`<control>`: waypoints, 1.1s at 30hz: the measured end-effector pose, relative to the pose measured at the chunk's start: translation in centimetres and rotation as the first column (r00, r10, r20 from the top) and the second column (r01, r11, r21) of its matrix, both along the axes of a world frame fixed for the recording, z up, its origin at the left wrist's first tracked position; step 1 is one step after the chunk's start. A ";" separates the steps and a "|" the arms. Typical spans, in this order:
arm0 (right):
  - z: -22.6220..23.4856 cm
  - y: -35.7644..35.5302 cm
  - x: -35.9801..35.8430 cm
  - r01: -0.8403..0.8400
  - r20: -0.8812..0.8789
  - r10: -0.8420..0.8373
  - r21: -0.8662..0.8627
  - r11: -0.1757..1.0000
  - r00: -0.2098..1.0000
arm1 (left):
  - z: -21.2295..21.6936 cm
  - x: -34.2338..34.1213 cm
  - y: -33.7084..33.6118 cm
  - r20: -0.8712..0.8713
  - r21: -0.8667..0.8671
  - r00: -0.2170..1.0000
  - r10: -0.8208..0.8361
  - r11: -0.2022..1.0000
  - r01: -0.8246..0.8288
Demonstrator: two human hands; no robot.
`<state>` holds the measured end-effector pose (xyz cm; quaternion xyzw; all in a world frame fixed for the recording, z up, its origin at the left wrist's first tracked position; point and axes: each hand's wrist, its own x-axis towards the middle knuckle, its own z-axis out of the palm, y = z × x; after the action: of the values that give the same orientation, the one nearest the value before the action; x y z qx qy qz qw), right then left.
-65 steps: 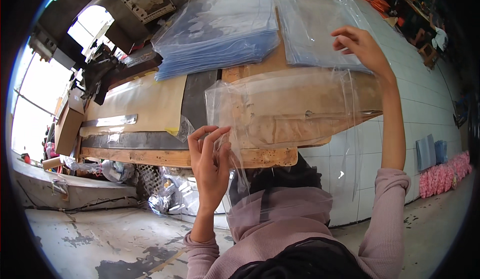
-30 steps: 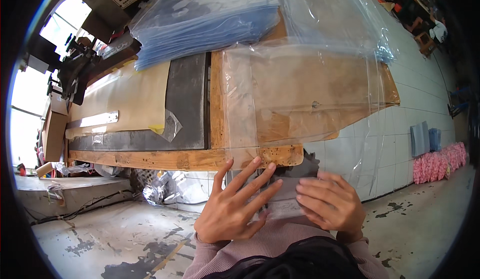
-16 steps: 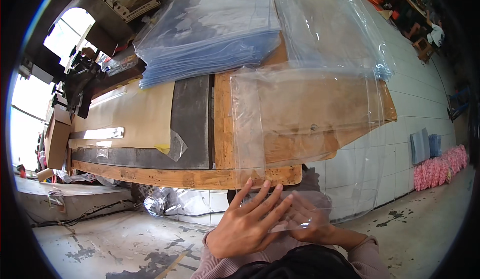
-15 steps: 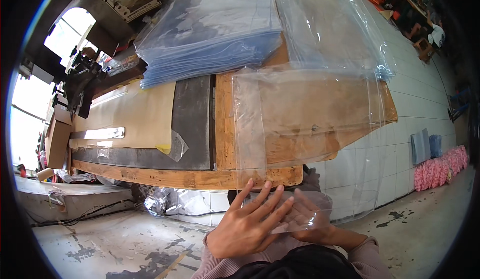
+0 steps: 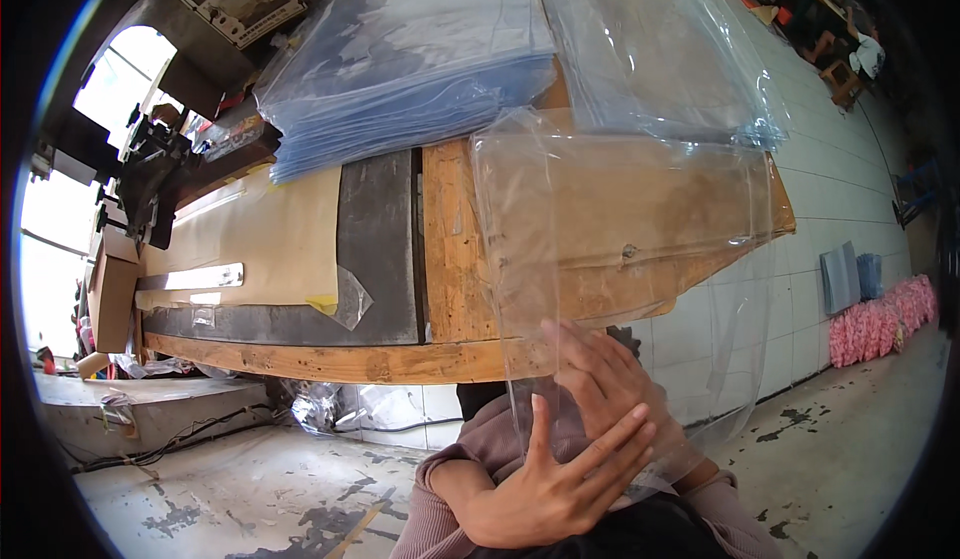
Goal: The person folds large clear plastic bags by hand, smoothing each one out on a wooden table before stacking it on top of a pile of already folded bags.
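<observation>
Two hands on one floppy see-through sheet, and the relation that matters is layers: the left hand (image 5: 565,494) is nearer the body with fingers spread, while the right hand (image 5: 610,384) shows hazily through the film, fingers loosely extended. Neither is in a fist; can't tell if any film is pinched between them.

The clear plastic sheet (image 5: 650,209) lies mostly ahead and slightly right of both hands, its near end drooping toward the lap. Right hand's closer to the spread-out part. Wouldn't swear to the long axis, but a doubled-looking band on its left side runs straight away from the hands.

Edges: the wooden bench edge (image 5: 330,357) is just ahead and left of the hands. Beyond the sheet, a bluish plastic stack (image 5: 410,109) and another clear stack (image 5: 660,59) crowd its far side. Off to the right it overhangs the bench, so more sideways room there than straight ahead imo.
</observation>
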<state>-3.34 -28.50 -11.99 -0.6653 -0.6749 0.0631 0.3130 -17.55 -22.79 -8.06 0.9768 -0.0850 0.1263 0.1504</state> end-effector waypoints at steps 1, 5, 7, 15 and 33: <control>0.2 0.4 0.2 0.026 0.026 -0.028 0.058 0.998 0.999 | 0.2 0.2 0.1 0.011 0.006 1.000 -0.003 1.000 0.003; 0.3 1.6 0.3 0.094 -0.080 -0.090 0.041 0.995 0.993 | 0.4 0.6 0.7 -0.082 0.002 0.997 0.005 1.000 -0.005; 0.6 2.2 0.2 0.185 0.021 -0.187 0.076 0.980 0.982 | 0.2 0.9 1.9 0.089 -0.252 0.980 -0.176 0.948 0.193; 0.4 2.4 -0.2 0.180 0.036 -0.182 0.070 0.981 0.983 | -1.7 1.9 5.4 0.082 -0.990 0.716 0.693 0.138 -0.020; 0.4 3.9 1.5 0.190 -0.163 -0.150 0.263 0.946 0.975 | -1.4 2.3 4.7 -0.015 -0.856 0.886 0.464 0.451 -0.251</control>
<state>-1.88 -24.57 -11.54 -0.6646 -0.5934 -0.0125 0.4539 -15.30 -18.07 -9.51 0.7569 0.1785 0.2878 0.5589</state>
